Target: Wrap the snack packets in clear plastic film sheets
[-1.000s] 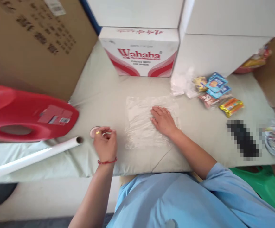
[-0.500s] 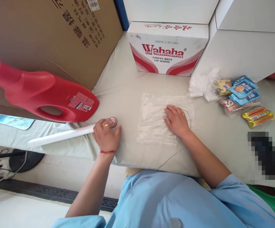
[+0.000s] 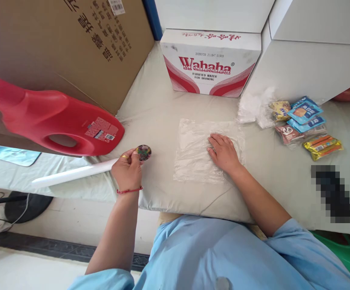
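Note:
My left hand [image 3: 128, 172], with a ring and a red string bracelet, pinches a small round disc [image 3: 144, 152] by its edge between thumb and fingers. The disc's dark, multicoloured face points up at me; its exact kind I cannot make out. A long white tube-like roll [image 3: 75, 174] lies just left of that hand, along the table's front edge. My right hand [image 3: 223, 153] rests flat, fingers stretched out, on a clear plastic bag [image 3: 190, 157] spread on the cloth-covered table [image 3: 159, 117].
A red jug-shaped bottle [image 3: 60, 117] leans over the left side before a cardboard box [image 3: 57, 44]. A Wahaha water carton [image 3: 209, 68] stands at the back. On the right are crumpled white plastic [image 3: 255, 108], blue snack packets [image 3: 305, 110] and a yellow-orange packet [image 3: 323, 147].
My left hand has taken hold of the disc and turned it from its pinkish, dotted side to the multicoloured one. The right hand stays on the plastic bag.

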Motion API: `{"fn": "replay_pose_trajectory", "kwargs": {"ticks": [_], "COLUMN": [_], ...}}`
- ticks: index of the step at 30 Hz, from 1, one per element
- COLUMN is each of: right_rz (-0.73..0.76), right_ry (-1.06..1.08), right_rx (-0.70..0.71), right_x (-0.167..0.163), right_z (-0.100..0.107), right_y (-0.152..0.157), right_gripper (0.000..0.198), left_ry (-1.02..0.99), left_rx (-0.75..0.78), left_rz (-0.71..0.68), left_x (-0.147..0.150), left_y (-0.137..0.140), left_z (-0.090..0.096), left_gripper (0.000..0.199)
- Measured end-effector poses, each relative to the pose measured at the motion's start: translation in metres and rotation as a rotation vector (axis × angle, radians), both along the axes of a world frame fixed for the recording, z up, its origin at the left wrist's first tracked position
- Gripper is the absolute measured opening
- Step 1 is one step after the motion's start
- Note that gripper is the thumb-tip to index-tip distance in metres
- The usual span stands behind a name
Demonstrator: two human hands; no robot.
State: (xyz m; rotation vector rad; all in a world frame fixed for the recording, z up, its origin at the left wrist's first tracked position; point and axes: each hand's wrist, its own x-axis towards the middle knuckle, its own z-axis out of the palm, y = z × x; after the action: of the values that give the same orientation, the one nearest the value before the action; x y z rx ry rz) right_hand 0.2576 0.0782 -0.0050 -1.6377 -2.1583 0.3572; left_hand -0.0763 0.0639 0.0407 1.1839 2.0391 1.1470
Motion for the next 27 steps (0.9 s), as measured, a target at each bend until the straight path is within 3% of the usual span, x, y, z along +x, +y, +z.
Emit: {"fn": "replay_pose_trajectory", "kwargs": {"ticks": [3,5,11,16,22,24,27], "right_rz": [-0.001,-0.002,-0.005,-0.153,-0.243,-0.204,0.005], "right_ry": [-0.007,-0.016,0.021,0.260,0.384,0.354,0.255], "right_rx": [0.005,-0.002,-0.010,0.042,0.161,0.220,0.193], "right_x": [0.000,-0.001,0.000,0.014,0.019,0.016,0.012], "right_z": [0.000,0.001,-0.002,-0.009,-0.003,0.000,0.002], "right_y": [0.000,0.000,0.003,0.006,0.003,0.002,0.000], "right_gripper": [0.046,0.046,0.048,0.052,0.040,0.036,0.028], "left_ry": [-0.424,-0.583,-0.665,-0.204,0.468,0.604,0.765], "left_rx": [0.009,-0.015,-0.161,-0.213,0.048,0.100,0.094], "left_rz": [0.049,-0.026,-0.370,-0.521,-0.605,-0.643,-0.738], "left_x": [0.026,0.050,0.131,0.170,0.166,0.157,0.141], "left_y": [0.003,0.005,0.019,0.035,0.028,0.023,0.015], "left_z": [0.002,0.004,-0.005,-0.026,-0.028,-0.029,-0.035], "left_gripper": [0.026,0.027,0.028,0.013,0.030,0.037,0.046]}}
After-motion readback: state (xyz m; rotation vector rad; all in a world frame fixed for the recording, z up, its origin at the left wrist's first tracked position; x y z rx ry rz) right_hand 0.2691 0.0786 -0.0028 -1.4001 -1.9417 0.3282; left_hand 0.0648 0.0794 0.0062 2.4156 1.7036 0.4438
